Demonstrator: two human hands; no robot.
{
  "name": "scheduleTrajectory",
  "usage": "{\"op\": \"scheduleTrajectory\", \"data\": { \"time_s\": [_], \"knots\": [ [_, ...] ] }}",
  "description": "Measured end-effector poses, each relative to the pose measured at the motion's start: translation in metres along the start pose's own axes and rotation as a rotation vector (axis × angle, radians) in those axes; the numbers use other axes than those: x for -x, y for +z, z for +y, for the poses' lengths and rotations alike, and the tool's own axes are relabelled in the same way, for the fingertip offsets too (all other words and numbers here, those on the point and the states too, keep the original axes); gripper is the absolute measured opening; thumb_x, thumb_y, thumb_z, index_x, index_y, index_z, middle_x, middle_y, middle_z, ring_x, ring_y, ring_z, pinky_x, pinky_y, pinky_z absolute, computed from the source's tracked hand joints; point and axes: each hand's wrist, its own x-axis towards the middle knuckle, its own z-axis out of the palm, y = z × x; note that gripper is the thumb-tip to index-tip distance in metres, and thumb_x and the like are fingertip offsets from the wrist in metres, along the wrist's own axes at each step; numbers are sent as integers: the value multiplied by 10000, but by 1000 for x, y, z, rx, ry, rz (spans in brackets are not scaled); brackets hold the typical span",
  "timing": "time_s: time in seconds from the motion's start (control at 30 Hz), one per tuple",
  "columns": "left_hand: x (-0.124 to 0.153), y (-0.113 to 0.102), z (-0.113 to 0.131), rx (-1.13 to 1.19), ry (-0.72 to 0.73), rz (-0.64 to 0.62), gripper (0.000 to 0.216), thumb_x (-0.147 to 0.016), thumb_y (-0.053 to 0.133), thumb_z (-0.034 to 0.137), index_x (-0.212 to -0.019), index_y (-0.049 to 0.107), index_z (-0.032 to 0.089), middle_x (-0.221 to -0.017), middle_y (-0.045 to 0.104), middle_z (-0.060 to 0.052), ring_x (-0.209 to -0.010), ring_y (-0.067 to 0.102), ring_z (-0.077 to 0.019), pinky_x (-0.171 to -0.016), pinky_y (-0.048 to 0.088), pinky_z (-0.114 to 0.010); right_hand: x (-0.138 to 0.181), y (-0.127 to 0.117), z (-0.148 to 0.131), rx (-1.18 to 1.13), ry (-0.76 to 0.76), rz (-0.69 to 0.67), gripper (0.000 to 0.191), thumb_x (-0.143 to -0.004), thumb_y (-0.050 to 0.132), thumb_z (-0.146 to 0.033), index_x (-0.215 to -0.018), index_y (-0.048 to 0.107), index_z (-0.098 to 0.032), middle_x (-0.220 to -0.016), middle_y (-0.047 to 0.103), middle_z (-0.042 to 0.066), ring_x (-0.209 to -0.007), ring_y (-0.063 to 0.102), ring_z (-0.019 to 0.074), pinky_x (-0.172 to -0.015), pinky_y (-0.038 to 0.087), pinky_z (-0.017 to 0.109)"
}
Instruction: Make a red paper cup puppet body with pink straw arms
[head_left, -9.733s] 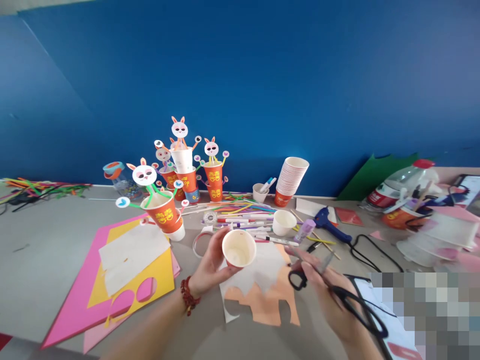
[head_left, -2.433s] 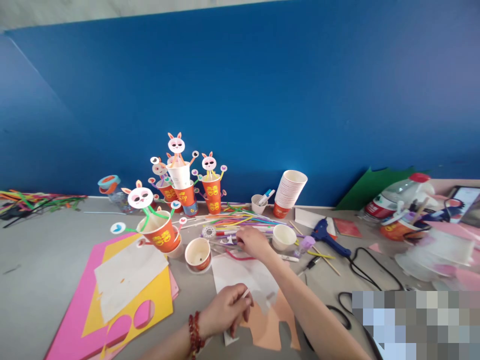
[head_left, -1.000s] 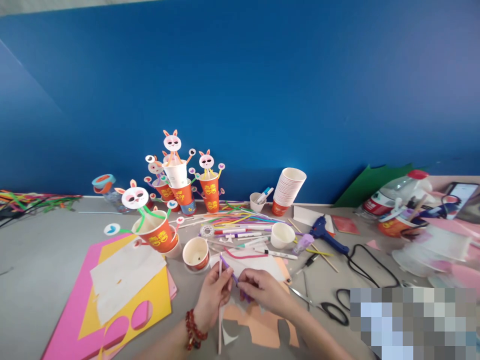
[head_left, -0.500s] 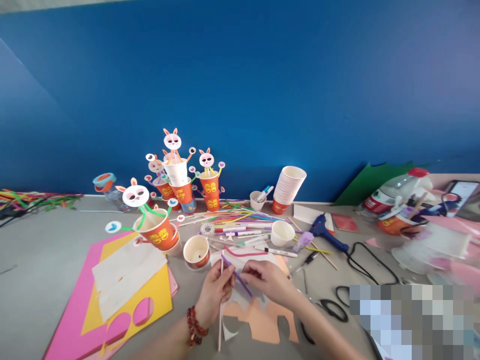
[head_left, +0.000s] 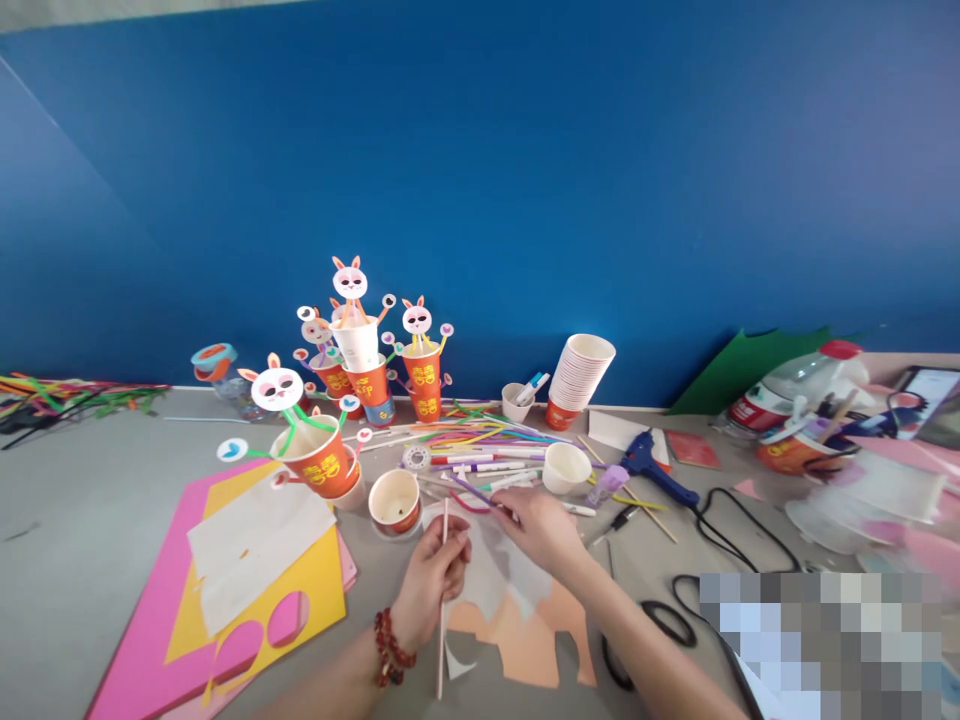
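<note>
My left hand (head_left: 435,570) is closed around a long pale stick (head_left: 441,650), which stands nearly upright in the view and reaches above and below the fingers. My right hand (head_left: 536,525) pinches one end of a purple pipe cleaner (head_left: 472,489), whose other end points left over the pile of craft sticks and pens. Under both hands lie white paper (head_left: 487,555) and cut peach paper (head_left: 529,650). A red pipe cleaner (head_left: 466,504) lies just beside the purple one. Left of the hands stands an open paper cup (head_left: 395,502).
Rabbit-faced figures in red paper cups (head_left: 311,455) stand at the left, behind pink and yellow sheets (head_left: 322,580). A stack of cups (head_left: 581,375) stands at the back. On the right are a blue glue gun (head_left: 656,470), its black cord, scissors (head_left: 667,622) and a bottle (head_left: 795,385).
My right hand has moved up and away from my left hand, carrying the purple pipe cleaner towards the pile. My left hand stays in place with the pale stick.
</note>
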Motion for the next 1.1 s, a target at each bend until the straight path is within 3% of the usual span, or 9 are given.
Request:
{"op": "scheduleTrajectory", "data": {
  "time_s": [0.3, 0.37, 0.47, 0.6, 0.8, 0.87, 0.97, 1.1],
  "knots": [
    [-1, 0, -1, -2, -12, -34, 387, -750, 746, 465, -906, 519, 193, -628, 540, 80, -359, 232, 14, -365, 107, -161, -76, -3, -3, 227, -13, 65, 208, -999, 498, -254, -1018, 699, -203, -1128, 674, 95, -1062, 616, 223, -866, 482, 306],
    [-1, 1, -1, -6, -8, -36, 390, -746, 747, 471, -900, 520, 193, -623, 541, 81, -355, 227, 14, -362, 106, -163, -98, 0, -2, 251, -11, 74, 190, -1003, 522, -269, -1085, 669, -183, -1186, 650, 90, -1071, 620, 220, -909, 511, 369],
    [-1, 2, 0, -7, -5, -40, 403, -727, 752, 483, -885, 521, 192, -618, 547, 78, -345, 223, 11, -354, 107, -168, -126, 6, -2, 274, 0, 78, 290, -976, 590, -321, -1230, 594, -181, -1256, 610, 91, -1045, 638, 223, -884, 555, 432],
    [-1, 3, 3, -5, -9, -43, 413, -715, 751, 494, -879, 523, 190, -614, 554, 72, -337, 219, 8, -350, 91, -171, -146, 15, -3, 264, 2, 75, 305, -971, 600, -320, -1238, 589, -172, -1253, 609, 97, -1042, 640, 226, -877, 558, 427],
    [-1, 3, 3, -5, -24, -59, 403, -727, 743, 493, -872, 525, 186, -610, 557, 70, -335, 219, 10, -349, 98, -171, -145, 0, -1, 157, -2, 190, 261, -995, 553, -313, -1213, 602, -178, -1231, 624, 97, -1052, 635, 222, -896, 543, 413],
    [-2, 2, 3, -4, -25, -63, 397, -732, 740, 489, -874, 526, 187, -610, 558, 70, -336, 225, 9, -350, 100, -170, -138, -12, -1, 107, 27, 255, 292, -1053, 376, -287, -1193, 597, -157, -1157, 659, 121, -1069, 627, 224, -911, 506, 366],
    [-2, 1, 3, 0, -24, -68, 383, -749, 725, 489, -879, 526, 189, -607, 556, 71, -337, 220, 6, -349, 99, -171, -115, -25, 0, 28, 37, 267, 422, -1064, 175, -257, -1224, 545, -135, -1096, 688, 126, -969, 660, 198, -805, 492, 293],
    [-1, 0, 3, 7, -30, -79, 358, -775, 707, 480, -879, 529, 187, -606, 556, 69, -338, 214, 6, -349, 95, -172, -67, -27, 8, -50, -59, 73, 176, -960, 469, -270, -1000, 630, -208, -883, 739, 7, -740, 675, 152, -623, 452, 211]
  ]
}}
